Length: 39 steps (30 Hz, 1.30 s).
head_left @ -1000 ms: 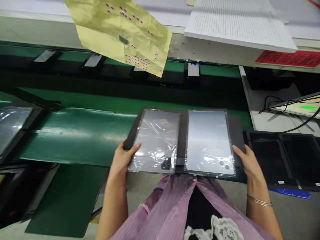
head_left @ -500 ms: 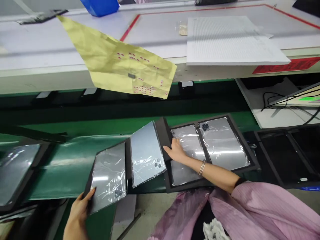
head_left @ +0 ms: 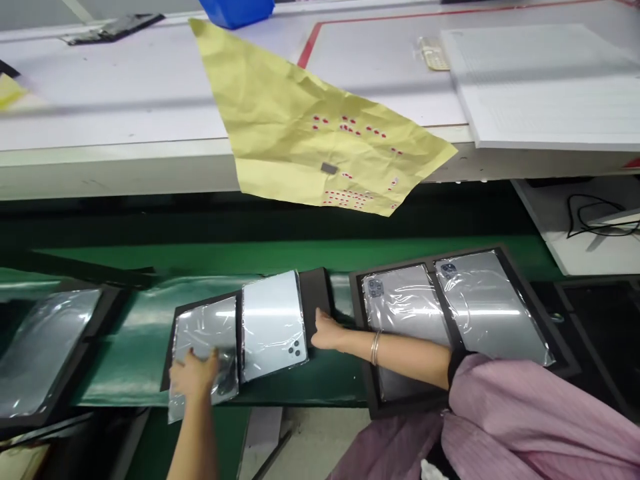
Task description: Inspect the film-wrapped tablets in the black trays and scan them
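Note:
My left hand lies over a grey tablet in clear film, its fingers spread. The film's lower corner overhangs the front of a black tray. Beside it in the same tray is a pale blue tablet, also film-wrapped, its camera cluster at the lower right. At the tray's right end is my right hand, closed on the tray edge; its fingertips are partly hidden. My right forearm crosses another black tray with two wrapped grey tablets.
The trays lie on a green conveyor belt. At left is another wrapped tablet, at right a dark tray. Above runs a white shelf with a hanging yellow sheet, a paper stack and a blue bin.
My left hand has left the tray's left edge and moved onto the grey tablet. The tray now lies flatter on the belt, apart from the right-hand tray. The view has shifted left.

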Each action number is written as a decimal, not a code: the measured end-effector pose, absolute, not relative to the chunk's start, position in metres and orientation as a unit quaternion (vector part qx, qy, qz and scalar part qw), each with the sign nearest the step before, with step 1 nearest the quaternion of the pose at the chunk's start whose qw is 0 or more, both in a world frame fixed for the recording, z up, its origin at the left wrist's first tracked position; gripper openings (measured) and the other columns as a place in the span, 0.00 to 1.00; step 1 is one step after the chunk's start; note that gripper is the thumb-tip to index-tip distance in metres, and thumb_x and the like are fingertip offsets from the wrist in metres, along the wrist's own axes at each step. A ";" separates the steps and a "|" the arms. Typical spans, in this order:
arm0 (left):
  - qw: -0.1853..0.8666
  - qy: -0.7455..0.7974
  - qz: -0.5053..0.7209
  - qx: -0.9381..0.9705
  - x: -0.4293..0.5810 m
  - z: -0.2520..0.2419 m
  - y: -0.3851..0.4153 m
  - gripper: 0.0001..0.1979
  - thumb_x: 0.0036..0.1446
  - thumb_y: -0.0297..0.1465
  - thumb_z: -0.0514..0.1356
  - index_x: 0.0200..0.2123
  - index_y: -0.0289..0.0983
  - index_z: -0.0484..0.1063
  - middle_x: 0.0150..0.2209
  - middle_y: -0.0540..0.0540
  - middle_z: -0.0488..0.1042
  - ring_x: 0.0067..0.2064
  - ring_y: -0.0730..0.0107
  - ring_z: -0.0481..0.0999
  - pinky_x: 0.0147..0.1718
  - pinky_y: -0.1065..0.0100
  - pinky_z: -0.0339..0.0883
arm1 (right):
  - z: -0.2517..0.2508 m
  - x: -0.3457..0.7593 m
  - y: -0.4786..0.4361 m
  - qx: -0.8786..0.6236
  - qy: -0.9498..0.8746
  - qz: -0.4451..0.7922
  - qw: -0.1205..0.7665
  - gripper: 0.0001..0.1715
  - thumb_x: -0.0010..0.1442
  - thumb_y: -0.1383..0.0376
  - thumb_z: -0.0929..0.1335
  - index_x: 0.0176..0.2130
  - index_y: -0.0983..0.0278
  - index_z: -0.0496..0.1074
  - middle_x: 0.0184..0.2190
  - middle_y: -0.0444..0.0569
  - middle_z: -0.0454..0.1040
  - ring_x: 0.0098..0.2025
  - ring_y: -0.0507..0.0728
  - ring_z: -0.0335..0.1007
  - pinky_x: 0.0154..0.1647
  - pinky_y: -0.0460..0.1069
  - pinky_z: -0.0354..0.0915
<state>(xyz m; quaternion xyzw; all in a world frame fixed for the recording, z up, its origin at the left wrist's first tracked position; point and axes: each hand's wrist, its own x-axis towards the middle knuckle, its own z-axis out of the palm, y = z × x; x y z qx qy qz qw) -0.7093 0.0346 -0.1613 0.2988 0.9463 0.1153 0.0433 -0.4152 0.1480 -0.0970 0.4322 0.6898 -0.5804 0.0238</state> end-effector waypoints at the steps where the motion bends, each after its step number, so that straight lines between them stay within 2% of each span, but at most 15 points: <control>1: 0.050 0.943 0.118 0.307 -0.695 -0.161 0.041 0.30 0.49 0.39 0.51 0.49 0.20 0.65 0.44 0.21 0.70 0.52 0.32 0.68 0.47 0.38 0.62 | -0.091 -0.407 0.147 0.401 0.710 -0.579 0.003 0.45 0.48 0.75 0.66 0.64 0.74 0.54 0.64 0.64 0.55 0.64 0.65 0.55 0.61 0.55 0.59; 3: 0.083 0.916 0.154 0.360 -0.649 -0.159 0.051 0.27 0.52 0.41 0.50 0.49 0.27 0.67 0.45 0.30 0.73 0.50 0.44 0.71 0.50 0.48 0.64 | -0.078 -0.372 0.151 0.363 0.744 -0.558 -0.055 0.37 0.53 0.72 0.64 0.62 0.63 0.59 0.65 0.48 0.57 0.65 0.55 0.54 0.63 0.48 0.54; 5: 0.116 0.850 0.241 0.453 -0.580 -0.156 0.056 0.23 0.55 0.42 0.50 0.47 0.33 0.68 0.47 0.35 0.73 0.49 0.51 0.73 0.51 0.53 0.66 | -0.068 -0.312 0.159 0.405 0.760 -0.495 -0.115 0.31 0.58 0.71 0.61 0.60 0.60 0.61 0.63 0.44 0.60 0.64 0.52 0.54 0.65 0.47 0.50; 6: 0.120 0.800 0.298 0.506 -0.539 -0.152 0.057 0.20 0.57 0.41 0.50 0.45 0.34 0.69 0.47 0.36 0.73 0.50 0.53 0.72 0.51 0.52 0.67 | -0.066 -0.274 0.164 0.495 0.766 -0.380 -0.154 0.27 0.58 0.70 0.60 0.57 0.58 0.65 0.58 0.43 0.67 0.60 0.52 0.60 0.63 0.48 0.55; 7: 0.123 0.753 0.321 0.560 -0.497 -0.148 0.056 0.17 0.60 0.40 0.50 0.44 0.36 0.70 0.47 0.38 0.73 0.51 0.54 0.72 0.52 0.52 0.66 | -0.064 -0.233 0.168 0.566 0.741 -0.321 -0.166 0.26 0.58 0.71 0.59 0.56 0.60 0.65 0.57 0.48 0.68 0.60 0.56 0.61 0.64 0.53 0.55; 10: 0.138 0.636 0.318 0.689 -0.378 -0.135 0.055 0.13 0.62 0.31 0.50 0.45 0.37 0.71 0.51 0.40 0.72 0.56 0.56 0.68 0.55 0.51 0.66 | -0.069 -0.118 0.170 0.711 0.649 -0.212 -0.165 0.29 0.59 0.71 0.57 0.57 0.82 0.59 0.55 0.76 0.63 0.61 0.73 0.57 0.60 0.69 0.51; 12: 0.193 0.577 0.280 0.743 -0.318 -0.130 0.056 0.16 0.62 0.29 0.51 0.51 0.34 0.68 0.55 0.38 0.69 0.59 0.55 0.65 0.56 0.53 0.66 | -0.079 -0.068 0.165 0.757 0.607 -0.192 -0.147 0.30 0.58 0.70 0.59 0.56 0.86 0.58 0.51 0.82 0.64 0.57 0.78 0.60 0.56 0.72 0.53; 15: 0.261 0.534 0.229 0.771 -0.263 -0.129 0.062 0.21 0.61 0.30 0.53 0.56 0.31 0.63 0.58 0.35 0.66 0.61 0.53 0.63 0.58 0.51 0.64 | -0.100 -0.042 0.159 0.782 0.574 -0.198 -0.139 0.32 0.55 0.67 0.64 0.56 0.85 0.60 0.53 0.81 0.63 0.59 0.78 0.58 0.58 0.69 0.52; 18: 0.273 0.553 0.215 0.757 -0.240 -0.133 0.070 0.22 0.60 0.30 0.53 0.57 0.31 0.62 0.58 0.35 0.66 0.60 0.51 0.63 0.59 0.48 0.61 | -0.113 -0.038 0.167 0.804 0.530 -0.220 -0.160 0.40 0.54 0.62 0.65 0.59 0.83 0.55 0.56 0.81 0.60 0.62 0.79 0.53 0.59 0.71 0.48; 22: 0.276 0.609 0.241 0.703 -0.222 -0.137 0.079 0.22 0.59 0.28 0.53 0.56 0.30 0.63 0.57 0.35 0.67 0.58 0.52 0.63 0.59 0.49 0.60 | -0.106 -0.014 0.185 0.779 0.487 -0.331 -0.215 0.41 0.52 0.58 0.66 0.59 0.78 0.58 0.52 0.72 0.68 0.57 0.73 0.63 0.58 0.64 0.55; 26: 0.309 0.665 0.321 0.599 -0.201 -0.138 0.088 0.24 0.57 0.30 0.54 0.57 0.30 0.61 0.57 0.33 0.65 0.59 0.50 0.62 0.59 0.47 0.57 | -0.087 0.005 0.196 0.666 0.483 -0.497 -0.276 0.31 0.49 0.48 0.68 0.44 0.69 0.72 0.40 0.61 0.77 0.41 0.66 0.74 0.43 0.57 0.68; 29: 0.347 0.688 0.393 0.503 -0.189 -0.134 0.104 0.26 0.54 0.31 0.56 0.57 0.29 0.60 0.56 0.30 0.64 0.58 0.49 0.64 0.58 0.46 0.56 | -0.075 0.002 0.193 0.574 0.491 -0.579 -0.308 0.32 0.45 0.44 0.70 0.39 0.66 0.73 0.33 0.56 0.78 0.33 0.63 0.75 0.35 0.55 0.69; 32: 0.355 0.698 0.429 0.451 -0.185 -0.113 0.123 0.28 0.57 0.34 0.54 0.59 0.27 0.56 0.55 0.27 0.65 0.46 0.56 0.73 0.51 0.50 0.65 | -0.057 0.006 0.179 0.516 0.496 -0.593 -0.368 0.32 0.46 0.46 0.73 0.45 0.62 0.70 0.40 0.52 0.78 0.39 0.61 0.75 0.41 0.53 0.69; 34: 0.361 0.682 0.474 0.424 -0.187 -0.086 0.130 0.26 0.60 0.38 0.52 0.58 0.29 0.57 0.49 0.32 0.69 0.38 0.64 0.73 0.44 0.57 0.69 | -0.039 0.015 0.165 0.487 0.485 -0.584 -0.433 0.30 0.48 0.52 0.74 0.48 0.60 0.68 0.44 0.50 0.77 0.43 0.59 0.74 0.46 0.53 0.68; 39: 0.377 0.554 0.650 0.358 -0.184 0.007 0.115 0.15 0.54 0.41 0.62 0.39 0.36 0.70 0.29 0.50 0.69 0.29 0.76 0.68 0.29 0.75 0.64 | 0.013 0.039 0.128 0.464 0.486 -0.491 -0.554 0.24 0.52 0.61 0.73 0.49 0.61 0.72 0.49 0.50 0.75 0.51 0.60 0.71 0.50 0.50 0.66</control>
